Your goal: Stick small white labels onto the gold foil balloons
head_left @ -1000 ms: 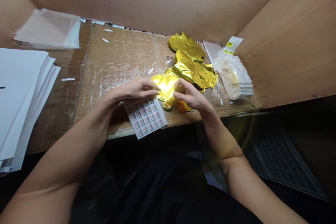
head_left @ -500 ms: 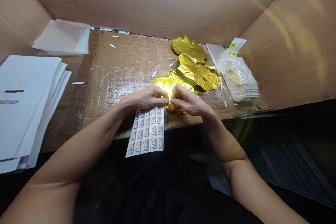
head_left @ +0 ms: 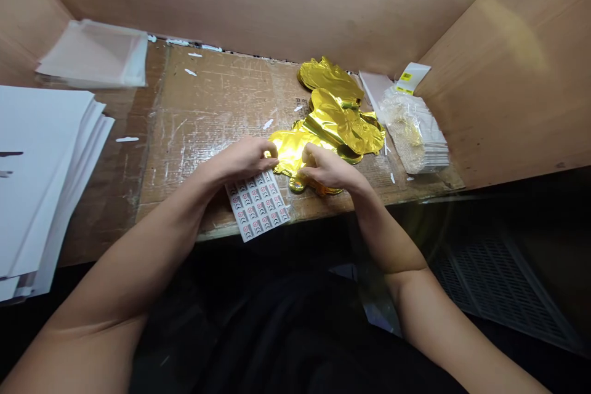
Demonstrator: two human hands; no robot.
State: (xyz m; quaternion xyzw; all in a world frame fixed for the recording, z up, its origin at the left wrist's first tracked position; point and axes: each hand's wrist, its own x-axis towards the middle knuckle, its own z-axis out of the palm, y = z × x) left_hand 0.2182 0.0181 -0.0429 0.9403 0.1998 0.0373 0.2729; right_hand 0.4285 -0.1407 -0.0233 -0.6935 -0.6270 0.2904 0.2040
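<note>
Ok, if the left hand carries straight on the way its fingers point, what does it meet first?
Most likely the flat gold foil balloon: the left hand's fingertips sit right at its edge, possibly already touching, though depth is hard to judge. The right hand lies beyond that foil.

My left hand [head_left: 242,159] and right hand [head_left: 325,169] sit close together, palms down, fingers curled, tips just apart, with my bare left forearm [head_left: 152,240] and right forearm [head_left: 385,240] angling inward.
</note>
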